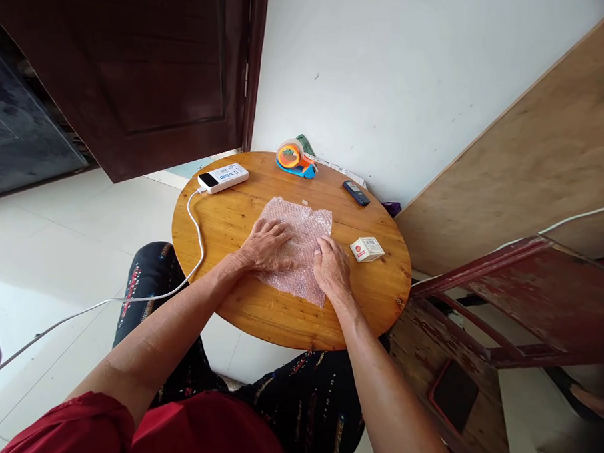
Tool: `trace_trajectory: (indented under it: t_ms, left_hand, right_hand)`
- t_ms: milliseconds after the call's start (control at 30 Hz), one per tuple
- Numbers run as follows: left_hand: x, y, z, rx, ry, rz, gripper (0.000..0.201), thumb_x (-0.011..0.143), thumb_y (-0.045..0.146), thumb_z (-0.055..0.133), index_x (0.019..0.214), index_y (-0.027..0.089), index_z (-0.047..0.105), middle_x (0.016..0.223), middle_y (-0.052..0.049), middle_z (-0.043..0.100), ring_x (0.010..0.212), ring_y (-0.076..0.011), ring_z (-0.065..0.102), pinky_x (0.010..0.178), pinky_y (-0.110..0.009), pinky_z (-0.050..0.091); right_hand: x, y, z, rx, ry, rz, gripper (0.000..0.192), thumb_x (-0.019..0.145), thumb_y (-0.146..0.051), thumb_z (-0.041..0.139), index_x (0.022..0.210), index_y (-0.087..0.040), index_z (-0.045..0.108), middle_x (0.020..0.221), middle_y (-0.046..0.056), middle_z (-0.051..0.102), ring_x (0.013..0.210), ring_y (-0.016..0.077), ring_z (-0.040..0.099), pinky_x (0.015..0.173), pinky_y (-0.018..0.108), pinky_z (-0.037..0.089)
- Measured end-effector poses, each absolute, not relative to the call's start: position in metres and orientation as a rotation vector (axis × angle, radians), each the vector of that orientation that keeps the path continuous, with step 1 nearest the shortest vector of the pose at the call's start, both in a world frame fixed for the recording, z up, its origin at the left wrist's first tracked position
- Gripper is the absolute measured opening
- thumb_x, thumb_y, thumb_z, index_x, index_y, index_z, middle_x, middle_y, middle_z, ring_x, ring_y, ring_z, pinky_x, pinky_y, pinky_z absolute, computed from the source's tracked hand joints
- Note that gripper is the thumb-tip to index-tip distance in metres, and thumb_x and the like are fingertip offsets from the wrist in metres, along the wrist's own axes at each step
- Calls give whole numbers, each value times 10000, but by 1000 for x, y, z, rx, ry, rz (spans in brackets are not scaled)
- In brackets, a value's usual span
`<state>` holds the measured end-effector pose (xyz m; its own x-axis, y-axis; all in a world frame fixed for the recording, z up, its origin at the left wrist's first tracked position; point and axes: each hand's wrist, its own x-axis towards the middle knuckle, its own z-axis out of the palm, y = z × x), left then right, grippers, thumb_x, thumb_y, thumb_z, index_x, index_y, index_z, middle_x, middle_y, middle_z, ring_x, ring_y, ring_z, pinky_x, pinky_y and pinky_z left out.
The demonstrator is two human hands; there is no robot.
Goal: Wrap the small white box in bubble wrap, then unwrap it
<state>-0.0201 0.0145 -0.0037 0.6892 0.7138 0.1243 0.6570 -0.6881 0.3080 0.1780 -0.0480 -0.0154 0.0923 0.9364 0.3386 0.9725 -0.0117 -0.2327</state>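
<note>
Round wooden table (pixel 379 293) fills mid-frame. Left of centre, the power bank (pixel 223 177) trails its cable. At centre, the left hand (pixel 266 246) and right hand (pixel 331 268) press flat, fingers spread, on the bubble wrap (pixel 302 226) (smoothing, apparently). Further right lies a small box (pixel 366 249), which wrapping would likely need brought onto the sheet.

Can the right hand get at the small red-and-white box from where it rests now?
Probably yes. The right hand lies flat on the bubble wrap, and the small box sits just beside it with only bare table between.
</note>
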Motion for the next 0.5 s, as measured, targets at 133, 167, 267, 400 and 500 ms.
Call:
trace_trajectory:
  t_ms: [133,167,267,400,500]
  left_hand:
    - [-20,15,-3,2671,1100,337,777,800,673,579,1428,225,484,1573,-118,370,1459,-365,262,1191,-588,127]
    - [-20,15,-2,2673,1100,337,775,805,673,575,1429,223,484,1573,-118,370,1459,-364,262,1191,-588,127]
    - [-19,14,-2,2670,1097,343,765,815,670,569,1429,221,485,1569,-120,377,1461,-359,264,1194,-590,124]
    - [-20,14,1,2632,1131,356,768,809,680,575,1410,206,510,1596,-131,321,1483,-365,218,1200,-577,131]
    - [-20,13,10,2601,1155,312,762,819,690,559,1405,205,513,1606,-137,299,1493,-371,188,1198,-607,94]
  right_hand:
    - [179,-47,-17,-1960,-1862,-116,417,884,-137,407,1237,-109,626,1366,173,594,1267,316,535,1047,490,411]
    - [179,-46,-17,-1955,-1860,-113,419,882,-137,406,1237,-114,627,1368,171,592,1269,314,533,1049,492,408]
    - [180,-46,-18,-1960,-1855,-101,423,880,-137,408,1242,-122,626,1374,165,586,1266,312,533,1050,489,407]
    - [180,-45,-18,-1950,-1852,-117,426,877,-139,410,1240,-135,631,1368,154,594,1234,314,551,1030,494,415]
    - [181,-45,-19,-1938,-1856,-128,427,870,-140,412,1235,-142,635,1359,151,602,1222,315,557,1020,498,419]
